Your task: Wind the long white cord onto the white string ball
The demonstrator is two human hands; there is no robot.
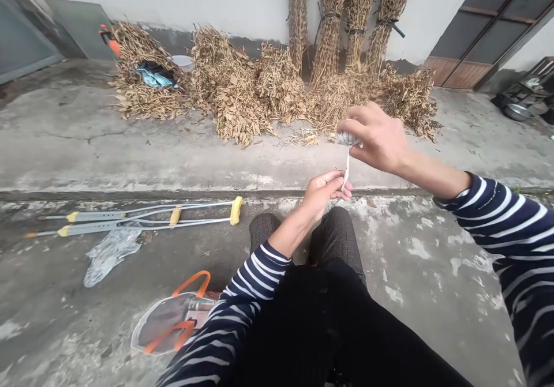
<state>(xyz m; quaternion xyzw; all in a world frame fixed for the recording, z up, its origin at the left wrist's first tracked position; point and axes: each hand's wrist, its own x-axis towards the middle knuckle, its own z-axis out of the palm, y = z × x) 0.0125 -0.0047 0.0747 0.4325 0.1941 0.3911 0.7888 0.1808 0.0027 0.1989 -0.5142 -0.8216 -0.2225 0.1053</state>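
Near left, the left striped sleeve hides part of an orange-handled bag, its contents hard to make out. Beyond lie crumpled clear plastic and two crutches. In the middle, the left hand has thumb and fingers together on the lower end of a white strip. Above and right, the right hand is clamped on a whitish roll, largely covered by its fingers. Farther off are dried stalk heaps; upright bundles are cut off at the top.

Room right of right knee; crutches (yellow-padded) obstruct left floor.
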